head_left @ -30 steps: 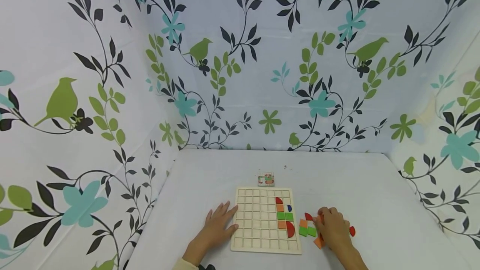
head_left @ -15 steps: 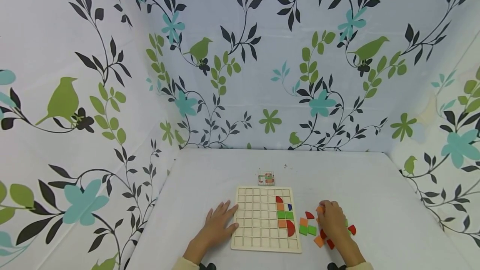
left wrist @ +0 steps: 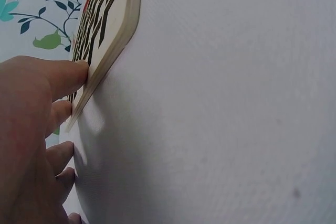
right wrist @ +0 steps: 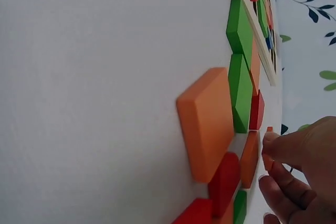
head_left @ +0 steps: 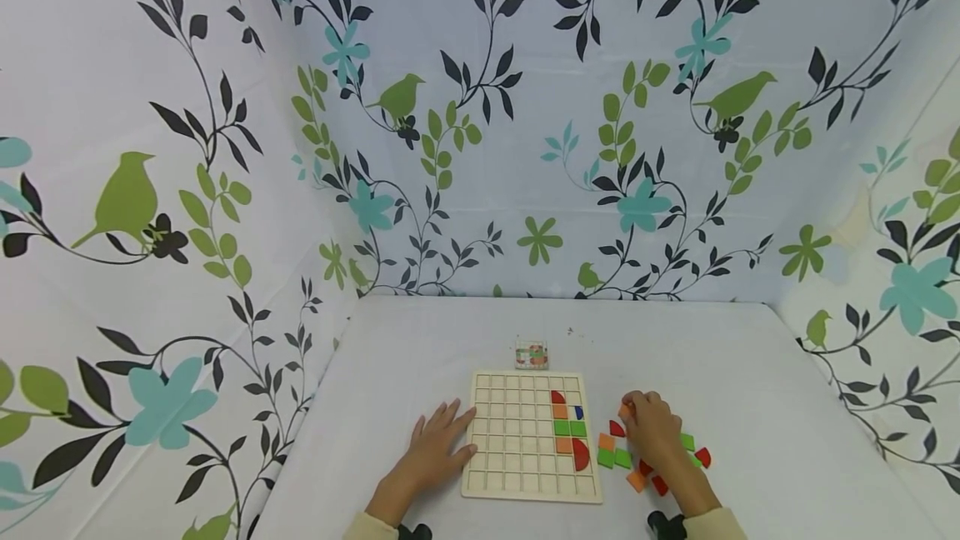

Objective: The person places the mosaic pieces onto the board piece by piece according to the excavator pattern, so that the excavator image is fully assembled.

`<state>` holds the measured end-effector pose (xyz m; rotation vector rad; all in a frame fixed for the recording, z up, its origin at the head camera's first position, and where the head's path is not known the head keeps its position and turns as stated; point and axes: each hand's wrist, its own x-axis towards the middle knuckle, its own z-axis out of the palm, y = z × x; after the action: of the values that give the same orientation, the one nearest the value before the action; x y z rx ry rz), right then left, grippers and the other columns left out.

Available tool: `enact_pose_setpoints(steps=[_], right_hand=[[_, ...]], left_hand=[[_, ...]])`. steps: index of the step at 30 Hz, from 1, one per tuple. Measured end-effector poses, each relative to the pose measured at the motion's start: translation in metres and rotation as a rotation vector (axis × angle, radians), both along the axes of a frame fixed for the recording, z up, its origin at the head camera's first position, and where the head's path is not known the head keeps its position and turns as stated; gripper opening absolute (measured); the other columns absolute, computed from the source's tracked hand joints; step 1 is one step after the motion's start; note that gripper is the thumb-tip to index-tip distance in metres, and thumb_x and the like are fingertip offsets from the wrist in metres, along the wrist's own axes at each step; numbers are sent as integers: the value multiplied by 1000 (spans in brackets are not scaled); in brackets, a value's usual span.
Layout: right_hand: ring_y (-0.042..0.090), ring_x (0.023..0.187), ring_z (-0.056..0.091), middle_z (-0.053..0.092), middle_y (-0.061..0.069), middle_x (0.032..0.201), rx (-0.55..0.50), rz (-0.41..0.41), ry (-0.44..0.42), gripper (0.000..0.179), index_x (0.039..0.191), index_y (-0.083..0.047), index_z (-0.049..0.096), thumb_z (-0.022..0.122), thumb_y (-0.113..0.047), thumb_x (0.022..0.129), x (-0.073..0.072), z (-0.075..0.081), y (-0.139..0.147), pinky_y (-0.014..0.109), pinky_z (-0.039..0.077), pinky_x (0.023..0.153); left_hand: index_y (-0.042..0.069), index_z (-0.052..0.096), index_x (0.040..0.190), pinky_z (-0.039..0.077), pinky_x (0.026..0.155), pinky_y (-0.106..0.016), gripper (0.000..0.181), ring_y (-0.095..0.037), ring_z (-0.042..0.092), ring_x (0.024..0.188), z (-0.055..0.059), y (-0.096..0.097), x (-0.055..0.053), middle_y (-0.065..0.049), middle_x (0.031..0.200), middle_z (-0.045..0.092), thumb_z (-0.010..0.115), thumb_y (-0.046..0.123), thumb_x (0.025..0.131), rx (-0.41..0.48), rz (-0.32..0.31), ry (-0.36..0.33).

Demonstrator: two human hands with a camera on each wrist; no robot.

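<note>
A cream wooden grid board (head_left: 510, 469) lies flat on the table, with red, orange, green and blue pieces fitted in its right-hand columns. My left hand (head_left: 432, 454) rests along its left edge, fingers spread; in the left wrist view the thumb (left wrist: 73, 80) touches the board's frame. My right hand (head_left: 660, 433) pinches a small orange tile (head_left: 626, 412) between thumb and fingertips, right of the board. Below it lie loose pieces, among them an orange square (right wrist: 210, 121), a green square (right wrist: 241, 93) and a red piece (right wrist: 226, 177). The hand hides part of this pile.
A small card with a coloured pattern (head_left: 532, 355) lies just beyond the board's far edge. More loose pieces, such as a red one (head_left: 702, 457), lie right of my right hand. White cloth with printed birds and leaves (head_left: 540, 148) encloses the white table.
My right hand has come up from the loose pieces and shifted slightly left and away, with an orange tile in its fingertips. My left hand stays on the board.
</note>
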<state>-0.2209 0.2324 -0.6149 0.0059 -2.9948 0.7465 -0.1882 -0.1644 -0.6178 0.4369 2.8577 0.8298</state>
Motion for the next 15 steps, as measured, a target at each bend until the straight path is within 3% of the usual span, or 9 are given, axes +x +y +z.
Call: enact_pose_setpoints(steps=[7, 15], right_hand=[[33, 107, 63, 66, 15, 116, 38, 110, 96, 31, 127, -5, 68, 75, -10, 98, 14, 12, -29, 55, 53, 91], [10, 91, 54, 61, -9, 100, 48, 352, 124, 14, 110, -21, 69, 77, -21, 98, 39, 16, -66, 32, 46, 77]], left_hand=[[17, 48, 159, 13, 121, -78, 63, -48, 27, 157, 0, 0, -1, -20, 169, 35, 65, 41, 103, -10, 0, 6], [17, 48, 159, 12, 122, -78, 63, -47, 26, 158, -1, 1, -1, -20, 170, 34, 65, 41, 103, -14, 5, -4]])
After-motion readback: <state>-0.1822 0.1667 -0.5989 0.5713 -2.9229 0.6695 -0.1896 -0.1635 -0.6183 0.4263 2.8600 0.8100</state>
